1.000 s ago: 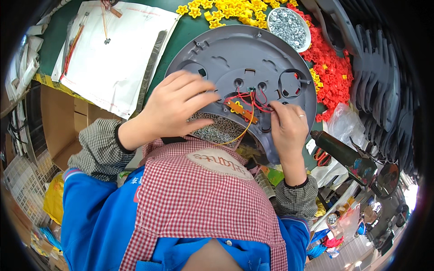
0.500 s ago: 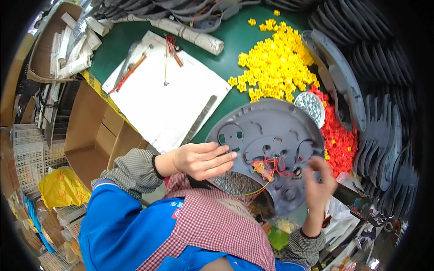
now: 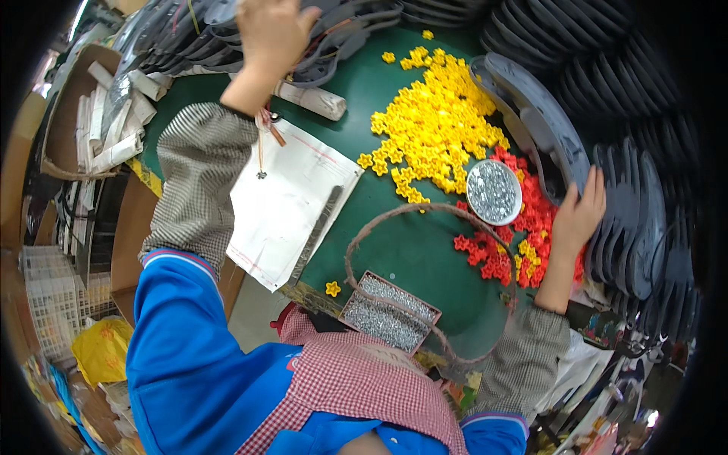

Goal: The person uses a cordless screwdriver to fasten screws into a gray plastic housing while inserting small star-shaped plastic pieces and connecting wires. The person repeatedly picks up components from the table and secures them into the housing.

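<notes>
Hands are far apart on this green table [image 3: 409, 250]. The left hand [image 3: 273, 30] is up at 12 o'clock, reaching onto a pile of dark grey plastic parts [image 3: 334, 23] at the far edge. Its fingers are curled and partly cut off by the top of the picture, so I cannot tell if they grip anything. The left arm wears a checked sleeve [image 3: 197, 174].

The right hand [image 3: 580, 216] is at 3 o'clock. Its fingers are spread wide and lie flat against a stack of grey plastic discs [image 3: 637, 227] that stand on edge. The palm rests on the heap of little red plastic pieces [image 3: 504, 254], just beside the stack.

Near the right hand, at about 2 o'clock from the middle, sits a small round tin of silver screws [image 3: 494, 191]. It touches both the red pieces and the big heap of yellow plastic pieces [image 3: 436, 129], which spreads up toward 1 o'clock. One grey disc [image 3: 531, 121] leans beside the yellow heap.

In the middle of the table lies a thin brown ring [image 3: 356, 250]. At 6 o'clock a flat box of silver screws [image 3: 388, 311] sits at the near edge, with one yellow piece [image 3: 332, 288] just beside it. A white sheet of paper [image 3: 292, 197] lies at 9 o'clock from the middle, with a metal ruler [image 3: 315, 235] on it. A white paper roll [image 3: 311, 98] lies near the left wrist.
</notes>
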The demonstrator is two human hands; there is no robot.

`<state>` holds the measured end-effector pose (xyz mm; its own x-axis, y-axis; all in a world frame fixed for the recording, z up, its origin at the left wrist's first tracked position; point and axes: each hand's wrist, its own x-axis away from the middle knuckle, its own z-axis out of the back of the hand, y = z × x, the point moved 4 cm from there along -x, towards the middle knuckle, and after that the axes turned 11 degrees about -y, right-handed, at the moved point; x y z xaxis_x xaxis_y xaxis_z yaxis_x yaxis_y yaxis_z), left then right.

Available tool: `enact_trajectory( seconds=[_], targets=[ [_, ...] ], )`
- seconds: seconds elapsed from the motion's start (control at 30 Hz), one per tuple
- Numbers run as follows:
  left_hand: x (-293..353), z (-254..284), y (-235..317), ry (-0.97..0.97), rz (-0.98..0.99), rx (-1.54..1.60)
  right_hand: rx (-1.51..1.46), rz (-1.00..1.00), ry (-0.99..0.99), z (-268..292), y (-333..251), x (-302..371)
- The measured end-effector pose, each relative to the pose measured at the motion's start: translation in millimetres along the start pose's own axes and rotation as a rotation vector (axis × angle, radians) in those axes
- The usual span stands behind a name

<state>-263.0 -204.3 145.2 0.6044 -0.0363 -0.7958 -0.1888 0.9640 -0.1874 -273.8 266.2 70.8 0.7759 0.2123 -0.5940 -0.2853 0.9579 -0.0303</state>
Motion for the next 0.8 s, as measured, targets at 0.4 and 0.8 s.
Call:
enact_trajectory(
  seconds=[0.4,0.8],
  targets=[
    [156,-32,101,-1.276,-0.233,0.349,0.046,0.200,-0.048,48,-38,39],
    [127,80,154,-0.711,-0.449,0.855,-0.525,0.345,-0.737,118,-79,221]
  ],
)
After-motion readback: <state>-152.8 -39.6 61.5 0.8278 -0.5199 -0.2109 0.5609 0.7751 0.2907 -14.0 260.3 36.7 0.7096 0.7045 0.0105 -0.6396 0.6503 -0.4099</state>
